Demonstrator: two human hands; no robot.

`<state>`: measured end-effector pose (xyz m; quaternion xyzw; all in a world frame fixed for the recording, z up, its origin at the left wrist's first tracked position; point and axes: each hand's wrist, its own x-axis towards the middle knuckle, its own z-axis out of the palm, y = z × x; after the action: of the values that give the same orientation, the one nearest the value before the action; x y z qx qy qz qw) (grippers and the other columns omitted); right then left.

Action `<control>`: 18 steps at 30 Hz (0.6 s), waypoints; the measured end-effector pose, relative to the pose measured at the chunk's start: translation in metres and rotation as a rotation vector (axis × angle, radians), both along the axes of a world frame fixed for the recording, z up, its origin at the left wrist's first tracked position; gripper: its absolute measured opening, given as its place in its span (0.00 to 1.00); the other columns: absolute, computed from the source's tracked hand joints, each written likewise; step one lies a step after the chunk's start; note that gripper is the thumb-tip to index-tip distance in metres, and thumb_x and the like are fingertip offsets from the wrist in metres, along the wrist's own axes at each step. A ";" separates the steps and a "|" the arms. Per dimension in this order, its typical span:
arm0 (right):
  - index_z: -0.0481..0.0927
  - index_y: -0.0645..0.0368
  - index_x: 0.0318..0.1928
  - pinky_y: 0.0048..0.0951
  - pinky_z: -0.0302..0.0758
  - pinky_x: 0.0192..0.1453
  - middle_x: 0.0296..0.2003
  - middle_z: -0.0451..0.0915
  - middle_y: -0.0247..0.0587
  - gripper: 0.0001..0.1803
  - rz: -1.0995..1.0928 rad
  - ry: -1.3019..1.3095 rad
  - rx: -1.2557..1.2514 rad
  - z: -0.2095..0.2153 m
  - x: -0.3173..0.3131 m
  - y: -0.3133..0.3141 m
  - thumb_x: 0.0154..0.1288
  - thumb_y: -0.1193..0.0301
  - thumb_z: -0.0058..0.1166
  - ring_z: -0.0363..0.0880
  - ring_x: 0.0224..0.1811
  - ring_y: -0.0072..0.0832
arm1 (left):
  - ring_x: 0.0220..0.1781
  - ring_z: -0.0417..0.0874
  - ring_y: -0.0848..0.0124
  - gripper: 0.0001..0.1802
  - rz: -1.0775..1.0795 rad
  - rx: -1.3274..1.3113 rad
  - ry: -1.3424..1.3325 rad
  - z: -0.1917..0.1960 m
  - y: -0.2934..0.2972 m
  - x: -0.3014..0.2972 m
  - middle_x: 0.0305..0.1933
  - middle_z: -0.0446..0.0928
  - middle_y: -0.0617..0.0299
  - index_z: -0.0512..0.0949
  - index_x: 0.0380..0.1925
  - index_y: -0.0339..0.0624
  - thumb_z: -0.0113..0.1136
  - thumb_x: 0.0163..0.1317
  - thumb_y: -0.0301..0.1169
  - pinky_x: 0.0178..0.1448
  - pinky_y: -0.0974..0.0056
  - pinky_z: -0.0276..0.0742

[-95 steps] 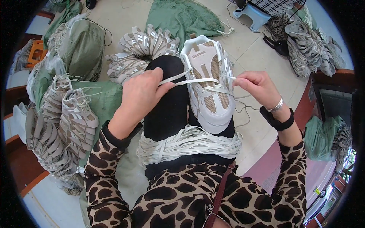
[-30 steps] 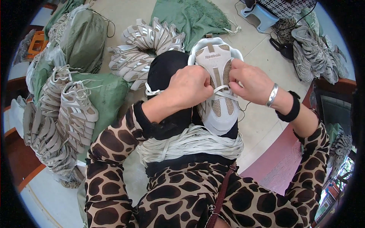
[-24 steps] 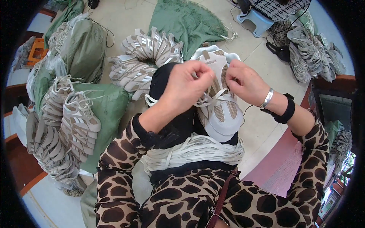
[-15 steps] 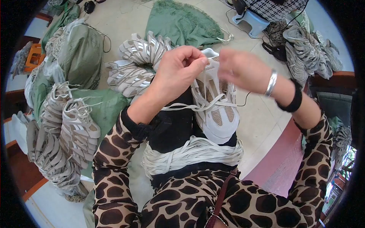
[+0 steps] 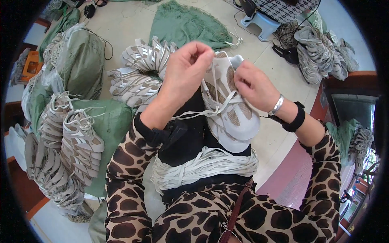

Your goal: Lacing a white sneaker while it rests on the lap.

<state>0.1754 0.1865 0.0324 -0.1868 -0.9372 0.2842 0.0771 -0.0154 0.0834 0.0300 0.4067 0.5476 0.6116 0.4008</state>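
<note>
A white shoe upper [image 5: 244, 128] with beige mesh lies on my black-clad thighs, toe toward me, tilted with its right side raised. Beneath it shows the white toe of another upper [image 5: 228, 142]. My left hand [image 5: 189, 65] is closed in a pinch on an off-white shoelace [image 5: 216, 83], which runs taut up from the eyelets. Other lace strands cross the upper and trail left over my thigh. My right hand [image 5: 256, 87] is closed on the upper's right edge, its fingertips partly hidden. Across my lap lies a thick bundle of off-white laces [image 5: 202, 170].
Stacked uppers [image 5: 135, 77] lie just beyond my left arm, with more stacks [image 5: 81, 141] at the left on green cloth. Full green sacks [image 5: 85, 60] stand behind. A green cloth [image 5: 188, 24], a blue stool [image 5: 261, 25] and further uppers [image 5: 324, 52] are at the far side.
My right hand has come down from beside the left hand to the upper's right edge. The upper has tilted and separated from the one below. My left hand has shifted slightly up and left.
</note>
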 end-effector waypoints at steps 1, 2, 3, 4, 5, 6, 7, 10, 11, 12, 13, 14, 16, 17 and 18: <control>0.74 0.63 0.32 0.38 0.72 0.39 0.32 0.71 0.45 0.03 -0.105 0.126 -0.004 0.003 -0.006 0.008 0.59 0.75 0.50 0.75 0.34 0.42 | 0.29 0.67 0.87 0.07 0.004 -0.002 0.001 0.001 0.005 -0.002 0.29 0.73 0.76 0.79 0.37 0.40 0.57 0.67 0.31 0.32 0.78 0.63; 0.76 0.62 0.32 0.40 0.72 0.38 0.31 0.72 0.45 0.04 -0.207 0.254 -0.008 0.010 -0.013 0.017 0.61 0.74 0.48 0.75 0.34 0.42 | 0.29 0.67 0.87 0.07 -0.019 -0.002 0.049 0.004 0.010 -0.004 0.29 0.73 0.76 0.79 0.37 0.39 0.56 0.67 0.31 0.32 0.79 0.63; 0.76 0.62 0.32 0.40 0.72 0.38 0.31 0.72 0.45 0.04 -0.203 0.258 -0.011 0.018 -0.023 0.029 0.61 0.74 0.48 0.75 0.34 0.42 | 0.29 0.67 0.87 0.07 -0.043 -0.004 0.098 0.005 0.013 -0.005 0.30 0.73 0.76 0.79 0.37 0.39 0.56 0.67 0.31 0.32 0.79 0.63; 0.76 0.61 0.31 0.38 0.72 0.38 0.30 0.73 0.44 0.05 -0.184 0.336 0.010 0.028 -0.033 0.043 0.61 0.74 0.49 0.75 0.34 0.41 | 0.31 0.69 0.86 0.07 -0.087 0.003 0.110 0.002 0.014 -0.003 0.30 0.73 0.76 0.79 0.37 0.38 0.56 0.67 0.31 0.34 0.77 0.65; 0.76 0.60 0.30 0.36 0.72 0.38 0.30 0.73 0.44 0.05 -0.168 0.414 0.033 0.033 -0.038 0.050 0.62 0.73 0.49 0.75 0.33 0.40 | 0.31 0.69 0.86 0.07 -0.092 0.004 0.110 -0.004 0.014 -0.003 0.30 0.73 0.76 0.79 0.37 0.38 0.56 0.67 0.31 0.34 0.77 0.65; 0.76 0.60 0.30 0.36 0.72 0.38 0.30 0.73 0.44 0.05 -0.174 0.413 0.034 0.030 -0.037 0.049 0.62 0.73 0.49 0.75 0.33 0.40 | 0.32 0.70 0.85 0.07 -0.132 0.026 0.194 -0.011 0.012 -0.001 0.30 0.73 0.75 0.78 0.36 0.38 0.57 0.67 0.31 0.35 0.75 0.67; 0.76 0.61 0.32 0.35 0.73 0.39 0.32 0.73 0.43 0.04 0.054 0.279 0.062 0.026 -0.036 0.046 0.61 0.74 0.51 0.75 0.35 0.39 | 0.33 0.71 0.83 0.07 -0.169 0.046 0.278 -0.013 0.010 0.001 0.30 0.74 0.75 0.78 0.36 0.37 0.57 0.66 0.31 0.37 0.73 0.69; 0.77 0.60 0.34 0.35 0.74 0.39 0.35 0.73 0.42 0.04 0.287 -0.034 0.174 0.024 -0.013 0.022 0.60 0.73 0.54 0.77 0.36 0.40 | 0.36 0.79 0.62 0.05 -0.223 0.199 0.553 -0.020 0.000 0.006 0.30 0.78 0.59 0.77 0.32 0.38 0.59 0.59 0.27 0.41 0.62 0.74; 0.77 0.59 0.34 0.36 0.75 0.39 0.36 0.74 0.42 0.04 0.297 -0.203 0.262 0.028 -0.005 0.014 0.60 0.73 0.55 0.78 0.37 0.41 | 0.36 0.79 0.62 0.03 -0.314 0.243 0.696 -0.020 -0.002 0.008 0.32 0.78 0.60 0.77 0.32 0.39 0.59 0.59 0.26 0.43 0.62 0.74; 0.77 0.59 0.34 0.36 0.75 0.39 0.36 0.74 0.42 0.04 0.297 -0.204 0.254 0.029 0.000 0.014 0.60 0.73 0.55 0.78 0.37 0.41 | 0.41 0.79 0.55 0.04 -0.378 0.229 0.808 -0.023 -0.002 0.012 0.37 0.80 0.59 0.76 0.30 0.41 0.60 0.56 0.26 0.46 0.58 0.74; 0.77 0.59 0.35 0.39 0.75 0.38 0.37 0.74 0.41 0.05 0.290 -0.253 0.234 0.031 0.007 0.015 0.59 0.72 0.56 0.78 0.37 0.42 | 0.41 0.79 0.55 0.04 -0.385 0.228 0.806 -0.023 -0.002 0.012 0.37 0.80 0.59 0.76 0.30 0.41 0.60 0.56 0.26 0.46 0.58 0.74; 0.77 0.58 0.35 0.41 0.75 0.38 0.39 0.74 0.41 0.06 0.283 -0.300 0.213 0.031 0.013 0.015 0.58 0.72 0.58 0.78 0.38 0.42 | 0.45 0.79 0.56 0.04 -0.379 0.260 0.889 -0.022 -0.004 0.011 0.40 0.80 0.61 0.75 0.30 0.42 0.61 0.55 0.27 0.48 0.57 0.73; 0.76 0.58 0.34 0.41 0.75 0.36 0.38 0.73 0.39 0.06 0.296 -0.279 0.189 0.027 0.028 0.010 0.58 0.71 0.58 0.78 0.36 0.42 | 0.53 0.76 0.58 0.05 -0.384 0.291 1.040 -0.014 -0.008 0.016 0.45 0.81 0.64 0.75 0.31 0.43 0.61 0.55 0.28 0.56 0.54 0.70; 0.75 0.58 0.33 0.42 0.76 0.35 0.38 0.73 0.38 0.07 0.313 -0.259 0.169 0.024 0.033 0.009 0.58 0.70 0.58 0.78 0.35 0.41 | 0.53 0.76 0.58 0.05 -0.389 0.292 1.037 -0.017 -0.006 0.019 0.45 0.81 0.64 0.75 0.31 0.43 0.61 0.55 0.28 0.56 0.54 0.70; 0.75 0.58 0.33 0.42 0.76 0.35 0.38 0.73 0.38 0.07 0.309 -0.262 0.167 0.021 0.035 0.010 0.58 0.70 0.58 0.78 0.35 0.41 | 0.54 0.76 0.58 0.05 -0.446 0.368 1.044 -0.021 -0.004 0.023 0.46 0.80 0.64 0.75 0.31 0.43 0.61 0.54 0.28 0.58 0.55 0.70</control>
<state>0.2102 0.1968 0.0537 -0.0690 -0.9770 0.1874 -0.0747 0.0078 0.0795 0.0093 0.8215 0.4587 0.3167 0.1201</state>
